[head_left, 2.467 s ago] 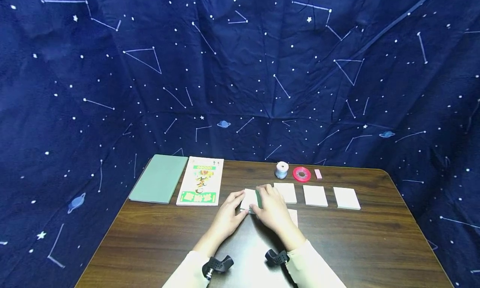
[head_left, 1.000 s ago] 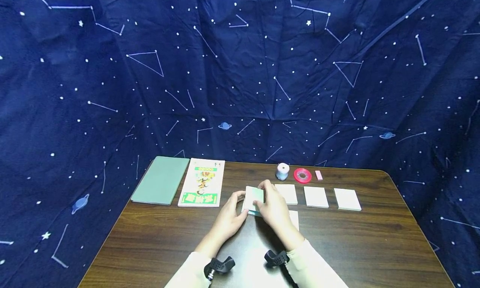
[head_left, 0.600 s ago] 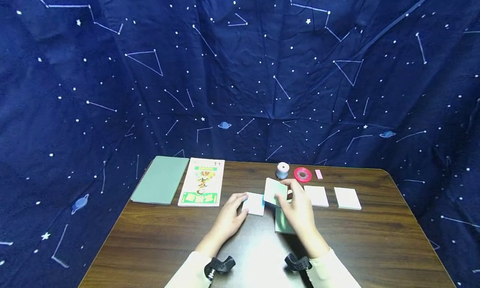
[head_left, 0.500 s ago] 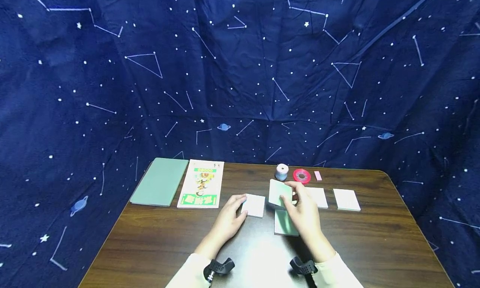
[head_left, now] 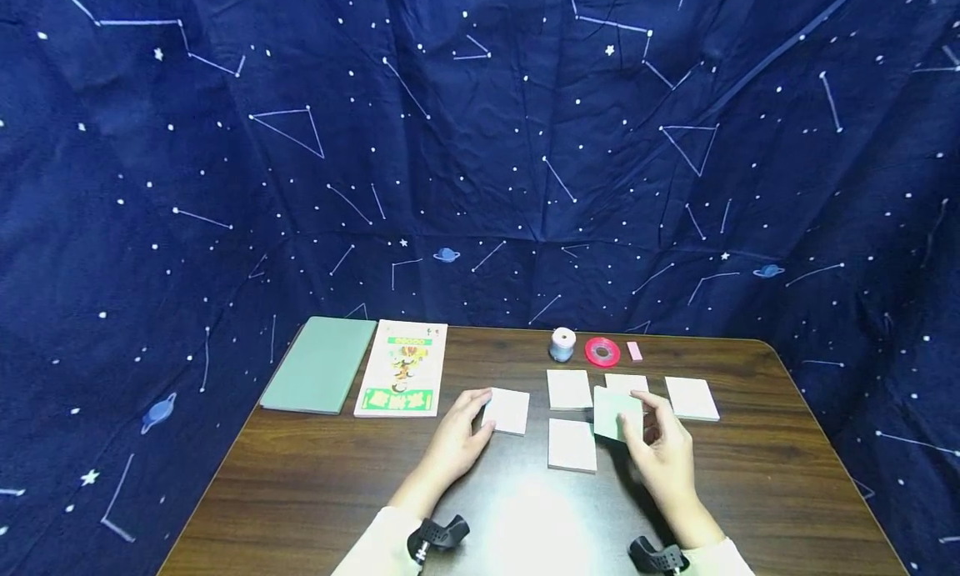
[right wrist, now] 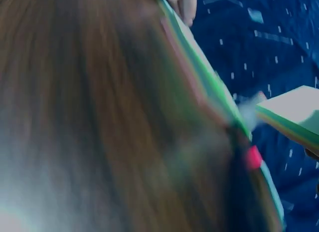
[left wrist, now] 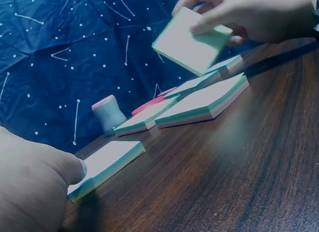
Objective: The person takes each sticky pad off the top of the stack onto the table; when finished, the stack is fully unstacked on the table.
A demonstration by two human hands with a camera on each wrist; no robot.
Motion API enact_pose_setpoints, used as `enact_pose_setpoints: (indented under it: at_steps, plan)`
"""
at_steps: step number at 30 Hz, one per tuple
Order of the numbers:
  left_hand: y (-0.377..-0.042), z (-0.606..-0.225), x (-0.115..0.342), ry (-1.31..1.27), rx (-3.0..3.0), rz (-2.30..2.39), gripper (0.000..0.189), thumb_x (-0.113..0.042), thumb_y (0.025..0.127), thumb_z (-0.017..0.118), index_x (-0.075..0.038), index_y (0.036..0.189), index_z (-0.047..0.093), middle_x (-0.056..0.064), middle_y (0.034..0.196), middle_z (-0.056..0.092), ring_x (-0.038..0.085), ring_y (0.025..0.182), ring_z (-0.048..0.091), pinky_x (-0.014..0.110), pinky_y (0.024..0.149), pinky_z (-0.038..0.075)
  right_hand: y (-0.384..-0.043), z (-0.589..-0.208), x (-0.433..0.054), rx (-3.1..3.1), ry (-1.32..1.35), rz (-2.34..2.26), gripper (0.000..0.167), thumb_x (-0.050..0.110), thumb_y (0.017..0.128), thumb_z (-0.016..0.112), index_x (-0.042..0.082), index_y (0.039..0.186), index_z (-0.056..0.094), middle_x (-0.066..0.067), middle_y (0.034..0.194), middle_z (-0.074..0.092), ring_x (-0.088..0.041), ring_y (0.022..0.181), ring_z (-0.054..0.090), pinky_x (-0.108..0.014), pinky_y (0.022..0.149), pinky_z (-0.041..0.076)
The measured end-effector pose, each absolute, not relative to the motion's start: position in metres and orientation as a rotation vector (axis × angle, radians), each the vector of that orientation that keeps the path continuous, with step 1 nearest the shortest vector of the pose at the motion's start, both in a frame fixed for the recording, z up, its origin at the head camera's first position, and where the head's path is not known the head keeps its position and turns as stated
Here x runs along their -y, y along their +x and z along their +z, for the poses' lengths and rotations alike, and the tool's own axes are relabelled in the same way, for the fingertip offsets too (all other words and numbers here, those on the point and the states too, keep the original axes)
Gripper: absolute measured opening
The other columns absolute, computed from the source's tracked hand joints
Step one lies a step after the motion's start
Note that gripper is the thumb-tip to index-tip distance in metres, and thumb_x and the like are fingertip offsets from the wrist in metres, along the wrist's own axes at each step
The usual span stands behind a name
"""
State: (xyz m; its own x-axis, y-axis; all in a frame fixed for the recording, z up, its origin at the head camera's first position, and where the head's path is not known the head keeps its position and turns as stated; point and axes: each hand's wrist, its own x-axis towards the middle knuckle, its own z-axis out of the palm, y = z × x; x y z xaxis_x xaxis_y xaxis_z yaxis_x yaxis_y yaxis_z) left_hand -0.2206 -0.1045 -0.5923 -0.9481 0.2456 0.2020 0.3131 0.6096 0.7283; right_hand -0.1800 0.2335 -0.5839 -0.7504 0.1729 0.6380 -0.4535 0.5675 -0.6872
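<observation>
My right hand pinches a pale green square sticky note pad by its right side, thumb on the face. In the left wrist view that pad is tilted and off the table; in the right wrist view its layered coloured edge shows. My left hand holds the left side of a white-topped sticky note pad lying flat, thumb at its near corner. Between the hands another pad lies on the table. Behind are more pads, one partly hidden by the held pad.
A pad lies at the far right of the row. Behind stand a white-blue spool, a red ring-shaped roll and a small pink block. A green folder and a picture-covered booklet lie back left.
My right hand has lifted the green sticky note pad off the one under my left hand and carried it rightward, past the middle pad. The left hand has hardly moved.
</observation>
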Motion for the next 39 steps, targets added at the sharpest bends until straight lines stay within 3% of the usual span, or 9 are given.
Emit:
enact_pose_setpoints:
  at_steps: [7,15,27,39]
  plan:
    - [-0.220,-0.591,0.109,-0.471,2.741,-1.276,0.052,-0.014,0.103,0.073,0.001,0.152,0.060,0.010,0.157,0.060,0.032,0.150,0.056,0.051,0.128,0.043,-0.176,-0.590,-0.243,2.007,0.078,1.566,0.036,-0.012,0.092,0.079,0.000,0.126,0.072,-0.007,0.089,0.061,-0.006,0.070,0.054,-0.021,0.053,0.042]
    - [-0.222,-0.591,0.111,-0.481,2.747,-1.256,0.052,-0.011,0.103,0.072,0.001,0.152,0.059,0.011,0.158,0.059,0.032,0.151,0.055,0.051,0.128,0.042,-0.183,-0.593,-0.264,2.207,0.048,1.531,0.013,-0.010,0.094,0.077,0.000,0.100,0.071,-0.002,0.072,0.055,-0.004,0.060,0.045,-0.026,0.048,0.037]
    - [-0.222,-0.589,0.114,-0.476,2.745,-1.247,0.053,-0.012,0.102,0.074,0.001,0.151,0.061,0.011,0.157,0.060,0.033,0.150,0.056,0.051,0.127,0.043,-0.192,-0.602,-0.279,2.439,0.134,1.381,0.020,0.007,0.092,0.086,0.021,0.091,0.072,0.003,0.070,0.055,-0.003,0.061,0.047,-0.022,0.049,0.042]
    - [-0.220,-0.591,0.117,-0.474,2.734,-1.276,0.052,-0.012,0.102,0.074,0.002,0.150,0.061,0.012,0.156,0.060,0.033,0.149,0.057,0.050,0.128,0.043,-0.198,-0.609,-0.287,2.574,0.224,1.059,0.029,0.006,0.085,0.091,0.023,0.082,0.068,0.005,0.076,0.050,-0.009,0.078,0.041,-0.026,0.065,0.034]
